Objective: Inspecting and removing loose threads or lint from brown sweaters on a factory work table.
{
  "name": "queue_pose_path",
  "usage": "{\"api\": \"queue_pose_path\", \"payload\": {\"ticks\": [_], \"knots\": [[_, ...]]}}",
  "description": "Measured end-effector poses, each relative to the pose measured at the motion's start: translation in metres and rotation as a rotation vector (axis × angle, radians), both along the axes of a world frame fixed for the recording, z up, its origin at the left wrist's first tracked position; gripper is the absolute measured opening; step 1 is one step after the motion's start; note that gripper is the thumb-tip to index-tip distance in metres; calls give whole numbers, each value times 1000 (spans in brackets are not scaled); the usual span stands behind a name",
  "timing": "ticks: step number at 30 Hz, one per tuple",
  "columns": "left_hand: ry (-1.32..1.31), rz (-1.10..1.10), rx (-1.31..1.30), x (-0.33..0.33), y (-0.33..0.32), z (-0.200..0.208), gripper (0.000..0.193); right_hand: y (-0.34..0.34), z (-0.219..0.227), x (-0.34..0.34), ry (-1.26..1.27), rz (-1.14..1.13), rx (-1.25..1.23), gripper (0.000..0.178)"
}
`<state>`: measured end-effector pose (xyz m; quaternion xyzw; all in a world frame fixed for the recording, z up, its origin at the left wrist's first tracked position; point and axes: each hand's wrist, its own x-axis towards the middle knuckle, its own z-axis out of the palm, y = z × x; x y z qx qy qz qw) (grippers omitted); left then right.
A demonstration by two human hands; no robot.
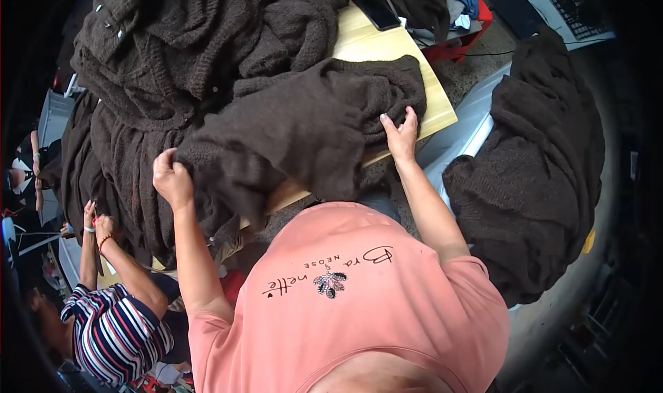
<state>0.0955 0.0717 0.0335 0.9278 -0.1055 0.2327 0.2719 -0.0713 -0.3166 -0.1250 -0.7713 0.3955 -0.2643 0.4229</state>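
Dark brown knitted garment [297, 130], fuzzy, rumpled, draped over the table [436, 104] at its near edge, left hand [173, 179] clamped on it, right hand [402, 139] touching it, whether gripping I cannot tell remotely.

- This looks like a clothing workshop, one that handles knitwear in bulk.
- A big heap of dark brown knits [200, 41] covers much of a pale wooden table [362, 37], and one knit piece [297, 137] is spread along its near side.
- A second pile of similar brown knitwear [528, 179] sits to the right, far more of one kind than a household's laundry.
- At the left, a co-worker in a striped top [121, 334] has both hands near the brown cloth; another person's arm [38, 189] shows farther off.
- Beyond the table, a red stand [484, 21] bears more cloth.
- The floor [456, 77] is bare, grey and speckled.
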Motion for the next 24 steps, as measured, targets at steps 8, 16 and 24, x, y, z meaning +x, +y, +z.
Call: {"api": "queue_pose_path", "payload": {"ticks": [8, 16, 24], "knots": [[614, -633, -343, -99, -122, -29, 16, -25, -33, 23, -81, 282, 327, 26], [674, -458, 32, -67, -208, -75, 90, -17, 88, 37, 562, 1378, 65, 22], [543, -101, -5, -39, -221, -95, 15, -103, 39, 48, 683, 360, -273, 43]]}}
